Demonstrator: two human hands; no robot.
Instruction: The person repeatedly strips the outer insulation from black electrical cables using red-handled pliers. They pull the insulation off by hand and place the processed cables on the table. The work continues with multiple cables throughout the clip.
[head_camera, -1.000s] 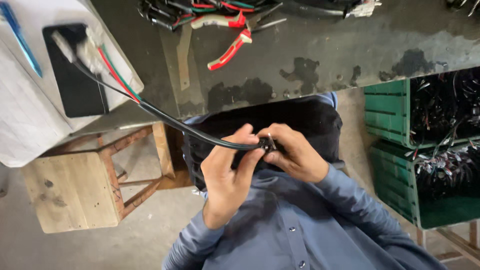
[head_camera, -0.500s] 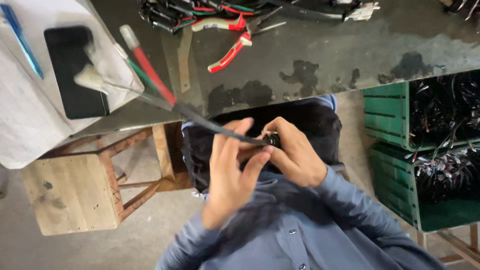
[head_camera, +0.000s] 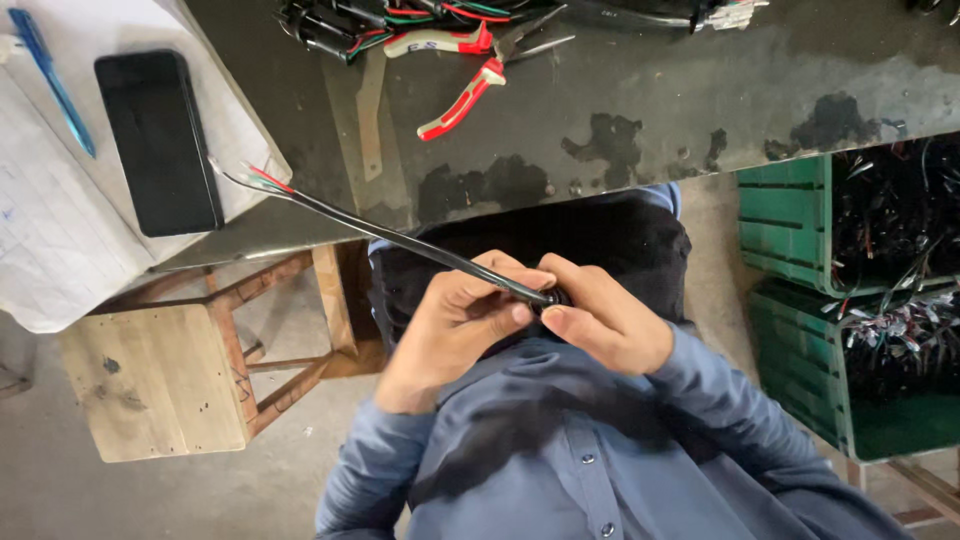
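Both hands pinch a black cable (head_camera: 400, 238) at its near end: left hand (head_camera: 455, 325) w/ grip closed around the sheath, right hand (head_camera: 600, 325) on a small black fitting (head_camera: 553, 298). Risk: bare coloured wire ends (head_camera: 250, 178), far from the grip, swing over the surface toward the phone (head_camera: 158, 140); fitting may slip from the fingertips.

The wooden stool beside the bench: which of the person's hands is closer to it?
Left. The left hand grips the black cable on the side towards the stool. The right hand pinches the cable's end further away, towards the green crates.
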